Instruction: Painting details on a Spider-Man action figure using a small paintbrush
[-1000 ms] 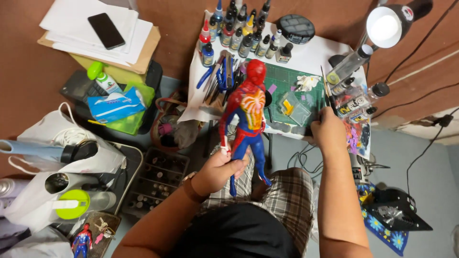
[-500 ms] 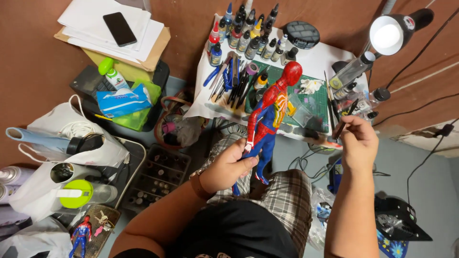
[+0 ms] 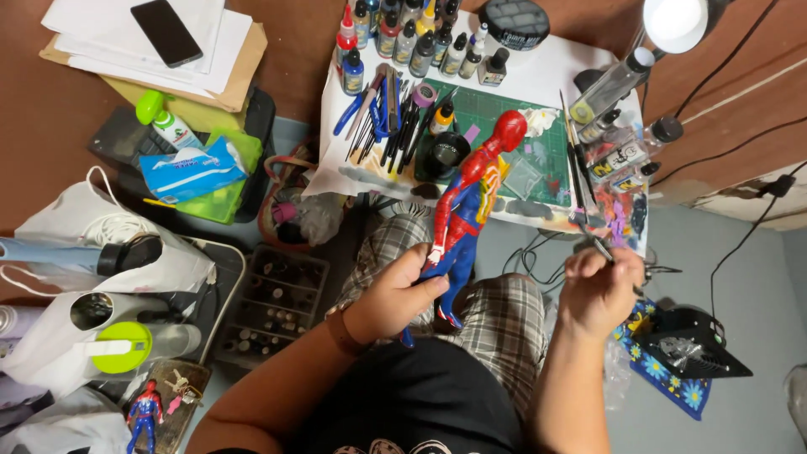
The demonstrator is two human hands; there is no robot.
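Red-and-blue action figure (image 3: 471,197) is gripped by its legs in the left hand (image 3: 391,298), head tilted toward the green cutting mat (image 3: 538,139). Right hand (image 3: 598,290) pinches a thin brush (image 3: 593,240); paint bottles (image 3: 412,42) stand beyond on the table (image 3: 538,71).

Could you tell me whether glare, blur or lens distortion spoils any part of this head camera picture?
In the head view, the lamp at top right is blown out to plain white; the figure in the left hand looks sharp; the right hand and its thin brush are slightly soft; wide-lens bending curves the edges.
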